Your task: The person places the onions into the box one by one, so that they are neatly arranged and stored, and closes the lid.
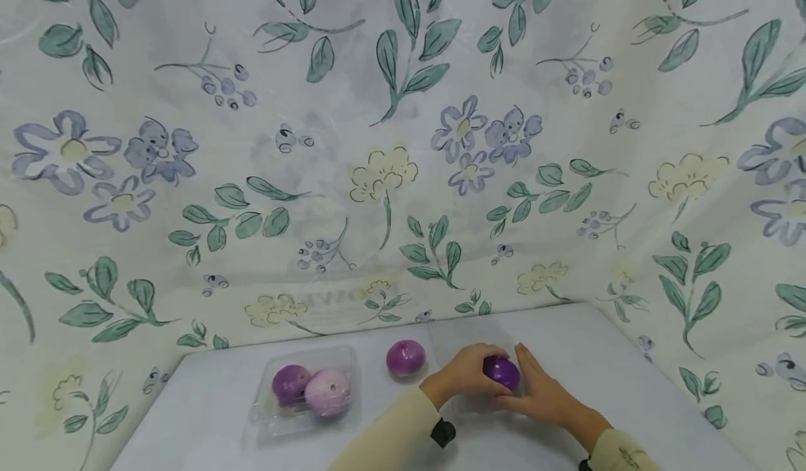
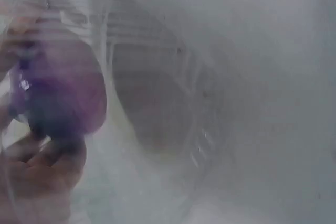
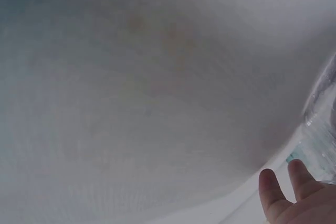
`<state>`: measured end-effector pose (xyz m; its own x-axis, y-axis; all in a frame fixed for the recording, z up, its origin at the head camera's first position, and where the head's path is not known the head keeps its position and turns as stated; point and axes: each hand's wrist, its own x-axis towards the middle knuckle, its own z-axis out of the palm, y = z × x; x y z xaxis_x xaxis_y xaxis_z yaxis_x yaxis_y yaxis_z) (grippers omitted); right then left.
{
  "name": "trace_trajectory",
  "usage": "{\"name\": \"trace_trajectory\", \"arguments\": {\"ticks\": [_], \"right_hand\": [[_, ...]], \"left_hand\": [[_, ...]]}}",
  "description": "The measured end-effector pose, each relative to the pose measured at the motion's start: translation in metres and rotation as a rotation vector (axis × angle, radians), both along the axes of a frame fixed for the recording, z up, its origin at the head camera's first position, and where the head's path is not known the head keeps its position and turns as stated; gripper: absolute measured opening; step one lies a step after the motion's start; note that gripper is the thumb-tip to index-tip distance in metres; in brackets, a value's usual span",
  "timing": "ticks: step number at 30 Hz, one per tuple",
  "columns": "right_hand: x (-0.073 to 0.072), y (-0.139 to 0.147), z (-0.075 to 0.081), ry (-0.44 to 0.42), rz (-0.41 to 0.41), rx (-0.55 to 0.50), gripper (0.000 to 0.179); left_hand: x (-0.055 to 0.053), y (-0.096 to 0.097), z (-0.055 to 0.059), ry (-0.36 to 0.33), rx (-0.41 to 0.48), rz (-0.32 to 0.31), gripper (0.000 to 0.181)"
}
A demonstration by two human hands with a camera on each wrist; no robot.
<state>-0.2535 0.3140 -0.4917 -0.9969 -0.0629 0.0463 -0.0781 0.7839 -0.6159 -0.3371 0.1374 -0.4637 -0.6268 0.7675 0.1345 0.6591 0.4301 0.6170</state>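
My left hand (image 1: 469,371) grips a shiny dark purple onion (image 1: 502,374), thumb and fingers curled about its left side. My right hand (image 1: 546,395) is beside the onion on its right, fingers extended and thumb reaching below it. Under both hands is a clear plastic container (image 1: 455,332), hard to make out against the white table. Seen through clear plastic in the left wrist view, the onion (image 2: 79,85) looks blurred, with fingers around it. The right wrist view catches two straight fingers (image 3: 269,184) near a clear plastic edge.
Another purple onion (image 1: 406,358) sits on the white table (image 1: 208,401), left of my left hand. Farther left, a clear plastic container (image 1: 352,359) holds a dark purple onion (image 1: 290,385) and a paler pink one (image 1: 328,392). A floral curtain (image 1: 378,177) hangs behind the table.
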Motion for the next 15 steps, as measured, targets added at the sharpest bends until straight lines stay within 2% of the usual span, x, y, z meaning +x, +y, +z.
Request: {"name": "trace_trajectory", "arguments": {"ticks": [3,7,15], "right_hand": [[0.000,-0.001,0.000,0.009,-0.001,-0.026,0.118],[-0.001,-0.003,-0.001,0.010,-0.002,-0.037,0.116],[-0.002,0.000,0.000,0.007,-0.024,-0.033,0.116]], "left_hand": [[0.000,0.004,-0.004,0.038,-0.014,-0.002,0.058],[0.000,0.006,-0.007,0.048,-0.017,0.006,0.058],[0.000,0.012,-0.006,-0.020,0.016,0.007,0.057]]}}
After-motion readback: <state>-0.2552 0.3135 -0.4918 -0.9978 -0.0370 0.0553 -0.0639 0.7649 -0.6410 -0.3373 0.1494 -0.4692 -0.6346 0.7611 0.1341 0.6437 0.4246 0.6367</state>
